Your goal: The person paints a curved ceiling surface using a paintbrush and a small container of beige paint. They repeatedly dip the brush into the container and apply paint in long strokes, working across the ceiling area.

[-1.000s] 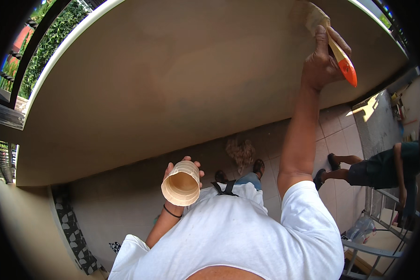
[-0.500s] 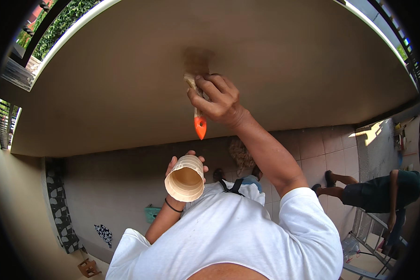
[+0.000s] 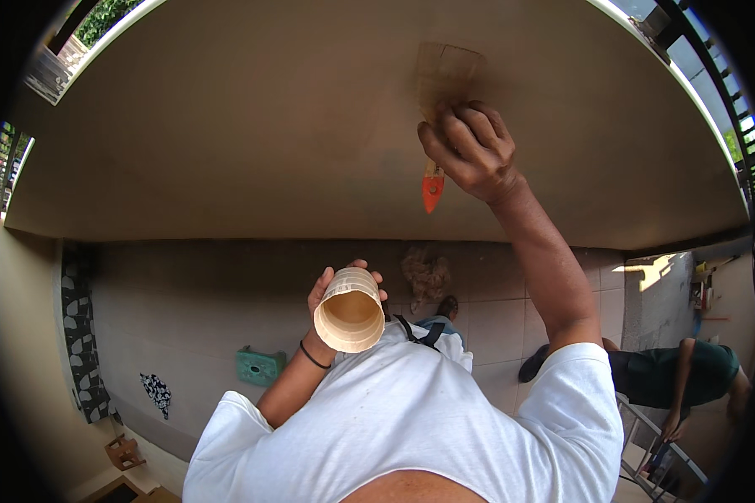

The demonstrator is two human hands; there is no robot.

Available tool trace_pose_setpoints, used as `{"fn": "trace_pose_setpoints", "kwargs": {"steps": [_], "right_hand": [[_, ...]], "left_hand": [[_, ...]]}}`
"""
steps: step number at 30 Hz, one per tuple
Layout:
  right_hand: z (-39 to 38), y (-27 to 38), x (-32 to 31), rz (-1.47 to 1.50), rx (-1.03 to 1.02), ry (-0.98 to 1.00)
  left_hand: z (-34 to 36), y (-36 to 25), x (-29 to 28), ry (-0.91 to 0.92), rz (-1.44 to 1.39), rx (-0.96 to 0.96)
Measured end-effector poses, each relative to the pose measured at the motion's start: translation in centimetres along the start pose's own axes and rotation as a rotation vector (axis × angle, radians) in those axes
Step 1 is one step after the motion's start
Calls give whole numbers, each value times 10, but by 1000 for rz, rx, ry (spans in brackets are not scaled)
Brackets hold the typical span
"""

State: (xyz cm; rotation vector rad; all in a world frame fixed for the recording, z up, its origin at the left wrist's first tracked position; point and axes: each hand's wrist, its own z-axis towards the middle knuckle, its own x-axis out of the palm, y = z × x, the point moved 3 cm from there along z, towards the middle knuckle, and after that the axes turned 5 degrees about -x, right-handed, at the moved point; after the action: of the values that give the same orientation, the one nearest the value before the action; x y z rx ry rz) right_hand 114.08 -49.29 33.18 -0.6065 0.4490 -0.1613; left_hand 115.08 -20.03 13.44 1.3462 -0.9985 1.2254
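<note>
My right hand [image 3: 478,155] is closed round the handle of a wide paintbrush [image 3: 432,186] with an orange-red handle end. The bristles are pressed against, or very close to, the brown wall [image 3: 268,117] and look blurred. Lower down, my left hand [image 3: 320,289] wraps round a cream plastic cup [image 3: 351,323] from behind, its fingertips showing along the far side. The cup's uneven rim tilts toward me. Inside lies some cream or tan stuff, hard to make out.
On the tiled floor stand a green stool [image 3: 260,366] and a crumpled cloth [image 3: 426,275]. A patterned cloth [image 3: 156,394] lies farther left. Another person in dark clothes [image 3: 684,373] is at the right beside a metal ladder [image 3: 646,436]. A small wooden stool [image 3: 124,453] stands lower left.
My right hand has carried the brush rightward and a little upward along the wall. My left hand with the cup has shifted slightly right. The green stool shows more fully.
</note>
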Motion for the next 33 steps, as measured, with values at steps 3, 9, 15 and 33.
{"fn": "trace_pose_setpoints", "kwargs": {"steps": [3, 9, 15, 33], "right_hand": [[-23, 21, 0, 201, 9, 100], [-32, 24, -18, 582, 115, 336], [25, -91, -33, 629, 214, 235], [-66, 25, 2, 269, 104, 153]], "left_hand": [[1, 2, 2, 6, -1, 4], [-2, -3, -1, -10, 21, 26], [2, -3, -8, 20, 23, 22], [4, 5, -7, -63, 0, 42]]}}
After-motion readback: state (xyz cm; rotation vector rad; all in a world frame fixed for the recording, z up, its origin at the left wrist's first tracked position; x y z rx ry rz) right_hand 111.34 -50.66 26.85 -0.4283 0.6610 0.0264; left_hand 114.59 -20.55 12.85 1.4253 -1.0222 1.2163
